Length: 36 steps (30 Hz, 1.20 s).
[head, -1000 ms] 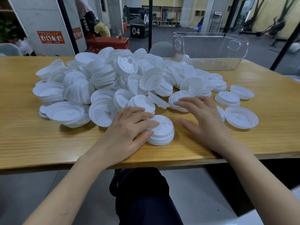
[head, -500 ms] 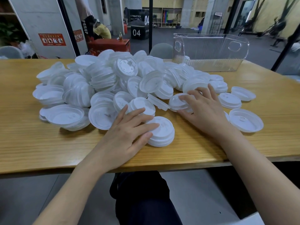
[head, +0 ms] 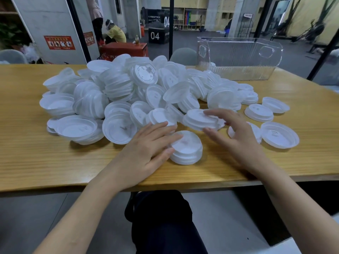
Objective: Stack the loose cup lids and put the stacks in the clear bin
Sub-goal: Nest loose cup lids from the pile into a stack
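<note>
A big heap of white cup lids [head: 128, 88] covers the middle of the wooden table [head: 27, 153]. In front of it stands a short stack of lids [head: 187, 149]. My left hand [head: 145, 153] rests flat against that stack's left side, fingers straight. My right hand [head: 234, 132] pinches a small stack of lids [head: 200, 120] between thumb and fingers, lifted slightly above the table just behind the short stack. The clear bin [head: 238, 57] stands at the table's far right; a lid or two shows through its left end.
Loose single lids [head: 279, 134] lie to the right of my right hand, some upside down. The table's front edge runs just under my wrists. A grey chair back [head: 183, 55] stands behind the table. A person crouches by a red box in the background.
My right hand reached into the heap's front edge, took hold of a small stack of lids and drew it back towards the short stack. My left hand stayed on the short stack.
</note>
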Each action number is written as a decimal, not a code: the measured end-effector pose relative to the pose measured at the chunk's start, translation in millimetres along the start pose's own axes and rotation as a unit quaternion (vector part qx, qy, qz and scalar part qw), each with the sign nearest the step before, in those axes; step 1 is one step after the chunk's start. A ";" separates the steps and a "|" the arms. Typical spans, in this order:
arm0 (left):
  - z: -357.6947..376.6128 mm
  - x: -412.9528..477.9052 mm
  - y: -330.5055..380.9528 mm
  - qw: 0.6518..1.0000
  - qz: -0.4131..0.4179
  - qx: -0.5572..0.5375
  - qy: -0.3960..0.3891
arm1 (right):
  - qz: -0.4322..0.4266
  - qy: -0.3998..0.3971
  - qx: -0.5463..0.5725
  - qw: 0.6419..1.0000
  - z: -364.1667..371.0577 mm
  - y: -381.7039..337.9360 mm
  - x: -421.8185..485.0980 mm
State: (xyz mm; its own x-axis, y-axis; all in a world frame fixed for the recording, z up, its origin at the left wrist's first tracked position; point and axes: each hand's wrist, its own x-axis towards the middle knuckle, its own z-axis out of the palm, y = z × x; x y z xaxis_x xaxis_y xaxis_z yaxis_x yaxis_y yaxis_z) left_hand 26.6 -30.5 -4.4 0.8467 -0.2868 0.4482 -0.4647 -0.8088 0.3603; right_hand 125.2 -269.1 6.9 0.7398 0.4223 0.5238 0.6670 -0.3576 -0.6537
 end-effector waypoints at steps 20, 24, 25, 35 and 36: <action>-4.0 -4.4 -0.5 0.993 -0.027 -0.056 0.097 | -0.045 -0.143 -0.008 0.989 7.0 -3.6 -8.6; -3.0 -4.1 0.2 0.995 -0.009 -0.040 0.091 | -0.048 -0.132 -0.020 0.990 9.1 -2.5 -8.1; -2.7 -3.8 0.2 0.996 -0.004 -0.032 0.087 | -0.051 -0.130 -0.027 0.990 9.7 -2.1 -7.9; 1.3 2.3 6.1 0.993 0.014 0.102 0.051 | -0.071 -0.071 -0.085 0.991 -5.4 0.0 -12.8; 2.1 4.8 8.4 0.992 0.018 0.114 0.045 | -0.071 -0.051 -0.114 0.990 -11.2 2.7 -14.3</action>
State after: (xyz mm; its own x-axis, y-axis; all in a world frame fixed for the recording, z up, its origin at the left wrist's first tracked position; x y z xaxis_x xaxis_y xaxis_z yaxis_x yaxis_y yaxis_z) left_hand 27.3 -39.7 -0.9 0.7994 -0.2778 0.5328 -0.4136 -0.8976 0.1526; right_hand 117.4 -285.4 3.8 0.6323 0.5588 0.5365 0.7747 -0.4619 -0.4319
